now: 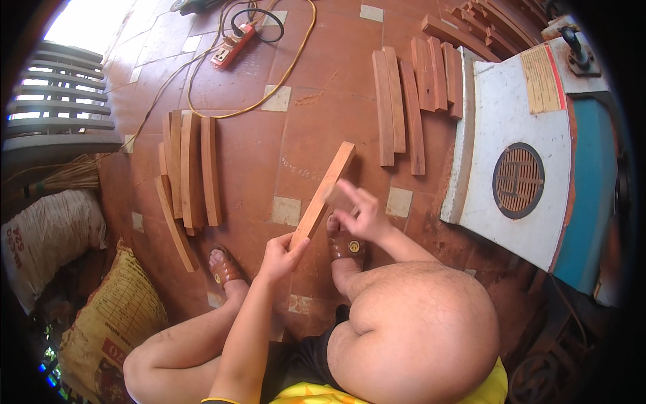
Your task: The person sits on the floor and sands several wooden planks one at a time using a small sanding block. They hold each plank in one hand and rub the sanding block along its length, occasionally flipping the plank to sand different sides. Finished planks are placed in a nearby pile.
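A long squared wooden strip (326,192) slants up and away in front of me, its near end gripped by my left hand (282,257). My right hand (363,210) is closed on a small, flat brown piece (340,200), held against the strip's right side about midway along; blur hides its exact kind. The strip's far end sticks out free over the tiled floor. Below it are my two sandalled feet, the right sandal (348,249) just under my right hand.
Several wooden strips (191,172) lie at the left, and more strips (397,101) at the right. A white and teal machine (484,155) stands on the right. Filled sacks (114,316) sit at the left. A power strip (233,46) with trailing cords is on the tiled floor (323,87).
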`<state>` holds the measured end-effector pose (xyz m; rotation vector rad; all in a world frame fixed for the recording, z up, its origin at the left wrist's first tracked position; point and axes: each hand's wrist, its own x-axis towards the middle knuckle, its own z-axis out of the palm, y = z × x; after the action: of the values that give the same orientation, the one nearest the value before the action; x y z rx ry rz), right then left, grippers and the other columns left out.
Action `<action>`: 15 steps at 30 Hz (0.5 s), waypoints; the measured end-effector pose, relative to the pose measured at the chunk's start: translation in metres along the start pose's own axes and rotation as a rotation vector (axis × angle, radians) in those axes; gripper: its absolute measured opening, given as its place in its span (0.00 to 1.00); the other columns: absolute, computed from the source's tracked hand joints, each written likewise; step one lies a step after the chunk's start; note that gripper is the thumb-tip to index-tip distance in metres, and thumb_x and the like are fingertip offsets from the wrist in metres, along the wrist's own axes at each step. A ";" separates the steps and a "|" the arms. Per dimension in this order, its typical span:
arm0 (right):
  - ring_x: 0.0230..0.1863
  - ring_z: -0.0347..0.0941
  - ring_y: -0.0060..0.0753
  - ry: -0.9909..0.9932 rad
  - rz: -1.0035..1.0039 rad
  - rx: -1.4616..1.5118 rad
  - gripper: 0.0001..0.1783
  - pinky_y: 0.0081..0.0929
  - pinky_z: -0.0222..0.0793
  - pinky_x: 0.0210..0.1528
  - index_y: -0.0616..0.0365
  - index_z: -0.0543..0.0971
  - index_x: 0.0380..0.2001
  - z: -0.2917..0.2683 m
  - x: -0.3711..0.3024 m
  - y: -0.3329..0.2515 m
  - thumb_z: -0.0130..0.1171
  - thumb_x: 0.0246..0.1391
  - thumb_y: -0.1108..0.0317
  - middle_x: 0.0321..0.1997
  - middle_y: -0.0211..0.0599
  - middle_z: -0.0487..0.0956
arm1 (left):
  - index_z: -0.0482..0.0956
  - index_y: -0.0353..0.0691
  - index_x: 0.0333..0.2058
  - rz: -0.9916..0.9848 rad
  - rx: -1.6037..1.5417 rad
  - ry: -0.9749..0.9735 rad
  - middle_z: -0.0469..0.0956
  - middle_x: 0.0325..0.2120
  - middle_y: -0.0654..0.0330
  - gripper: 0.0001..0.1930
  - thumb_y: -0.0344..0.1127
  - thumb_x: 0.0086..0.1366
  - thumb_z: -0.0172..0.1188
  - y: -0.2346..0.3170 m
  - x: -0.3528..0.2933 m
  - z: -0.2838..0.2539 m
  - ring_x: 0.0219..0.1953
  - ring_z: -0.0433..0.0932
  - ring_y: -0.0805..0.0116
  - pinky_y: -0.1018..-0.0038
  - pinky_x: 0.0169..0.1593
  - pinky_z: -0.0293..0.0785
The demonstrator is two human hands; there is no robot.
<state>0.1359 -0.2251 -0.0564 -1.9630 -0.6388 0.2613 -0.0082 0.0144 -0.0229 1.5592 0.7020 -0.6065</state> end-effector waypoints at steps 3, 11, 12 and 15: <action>0.42 0.84 0.47 -0.025 0.046 -0.065 0.42 0.41 0.81 0.46 0.56 0.73 0.72 -0.003 0.008 -0.010 0.76 0.56 0.62 0.45 0.52 0.84 | 0.88 0.29 0.50 0.012 0.015 0.017 0.81 0.22 0.65 0.22 0.46 0.72 0.70 -0.003 -0.001 -0.001 0.22 0.75 0.80 0.74 0.25 0.71; 0.34 0.82 0.44 -0.068 -0.108 -0.054 0.42 0.38 0.81 0.39 0.53 0.74 0.72 0.005 0.008 0.018 0.76 0.56 0.54 0.34 0.45 0.81 | 0.87 0.29 0.52 0.051 0.086 0.021 0.82 0.23 0.63 0.23 0.46 0.72 0.71 -0.003 0.000 -0.002 0.23 0.76 0.79 0.72 0.26 0.73; 0.35 0.82 0.45 0.052 -0.055 -0.053 0.41 0.38 0.81 0.39 0.53 0.74 0.71 0.002 0.021 0.030 0.76 0.57 0.54 0.35 0.46 0.82 | 0.87 0.29 0.52 0.040 0.089 0.006 0.82 0.23 0.63 0.23 0.46 0.72 0.71 -0.001 0.001 -0.003 0.23 0.76 0.79 0.72 0.26 0.73; 0.35 0.83 0.45 0.174 -0.115 -0.046 0.41 0.39 0.81 0.39 0.55 0.74 0.71 0.007 0.027 0.030 0.75 0.58 0.53 0.36 0.48 0.84 | 0.88 0.29 0.50 0.054 0.088 0.040 0.81 0.22 0.65 0.22 0.46 0.72 0.70 -0.006 -0.001 0.001 0.22 0.76 0.80 0.74 0.25 0.71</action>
<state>0.1655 -0.2156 -0.0833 -1.9590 -0.6456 0.0040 -0.0131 0.0136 -0.0263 1.6702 0.6693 -0.5738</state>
